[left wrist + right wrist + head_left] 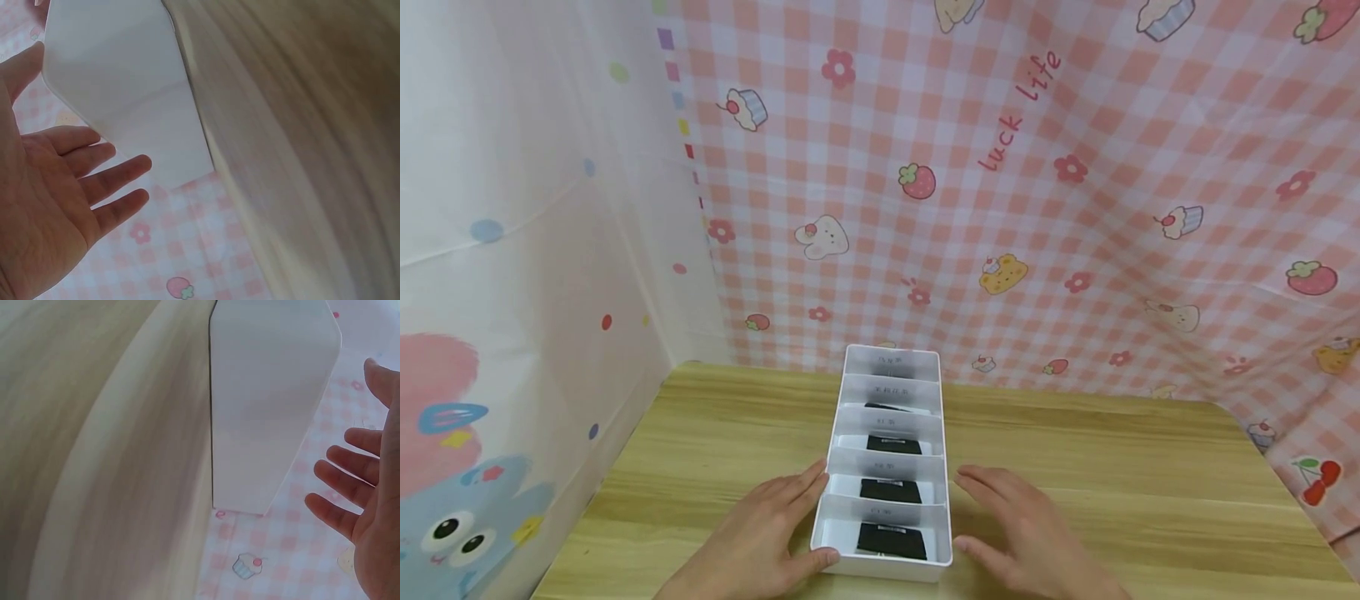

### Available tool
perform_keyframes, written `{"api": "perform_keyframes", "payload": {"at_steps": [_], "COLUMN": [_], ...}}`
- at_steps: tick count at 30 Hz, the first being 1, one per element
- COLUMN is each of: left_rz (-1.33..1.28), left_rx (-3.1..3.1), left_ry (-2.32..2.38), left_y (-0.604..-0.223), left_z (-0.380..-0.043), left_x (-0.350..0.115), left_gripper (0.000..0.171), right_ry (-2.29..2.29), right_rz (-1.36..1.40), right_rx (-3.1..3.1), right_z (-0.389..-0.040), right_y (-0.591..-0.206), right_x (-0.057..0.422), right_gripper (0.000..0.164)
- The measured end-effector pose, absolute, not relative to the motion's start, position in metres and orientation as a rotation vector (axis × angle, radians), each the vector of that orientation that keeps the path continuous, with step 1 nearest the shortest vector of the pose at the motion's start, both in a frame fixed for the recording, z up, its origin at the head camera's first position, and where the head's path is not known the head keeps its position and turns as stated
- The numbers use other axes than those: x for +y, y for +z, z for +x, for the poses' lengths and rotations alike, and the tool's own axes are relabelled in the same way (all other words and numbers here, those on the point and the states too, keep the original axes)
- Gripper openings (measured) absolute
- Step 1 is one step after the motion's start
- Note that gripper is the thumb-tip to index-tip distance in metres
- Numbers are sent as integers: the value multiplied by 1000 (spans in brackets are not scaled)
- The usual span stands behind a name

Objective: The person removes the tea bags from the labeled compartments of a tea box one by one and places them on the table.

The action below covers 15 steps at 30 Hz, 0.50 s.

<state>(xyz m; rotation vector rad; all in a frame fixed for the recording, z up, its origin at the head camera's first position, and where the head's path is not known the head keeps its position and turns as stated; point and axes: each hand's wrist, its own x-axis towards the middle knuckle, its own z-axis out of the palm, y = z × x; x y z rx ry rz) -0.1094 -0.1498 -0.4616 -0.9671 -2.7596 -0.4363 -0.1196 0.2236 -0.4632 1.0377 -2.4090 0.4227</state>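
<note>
A long white box point(945, 467) with several compartments stands on the table, its length running away from me. Flat black pieces with small pale labels lie in it, among them one point(892, 541) in the nearest compartment and another point(891, 491) behind it. My left hand point(760, 527) is at the box's left side, straight fingertips against the wall and thumb at the near corner. The left wrist view shows those fingers point(115, 181) spread beside the white wall. On the other side my right hand point(1018, 529) has its fingers extended, a small gap from the wall in the right wrist view.
The wooden table point(1120, 492) stretches to both sides of the box. A pink checked cloth point(1000, 208) hangs right behind the table's far edge. At the left hangs a white cloth point(550, 275) with cartoon prints. Small dark characters mark the compartment dividers.
</note>
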Motion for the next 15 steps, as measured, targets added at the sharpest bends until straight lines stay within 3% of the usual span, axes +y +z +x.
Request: {"api": "perform_keyframes", "payload": {"at_steps": [15], "left_rz": [-960], "left_rx": [-2773], "left_ry": [-457], "left_y": [-461], "left_z": [-110], "left_x": [-150], "left_gripper": [86], "right_ry": [404], "right_rz": [1208], "right_rx": [-2409], "right_z": [-115], "right_y": [-460], "right_x": [192], "right_gripper": [66]}}
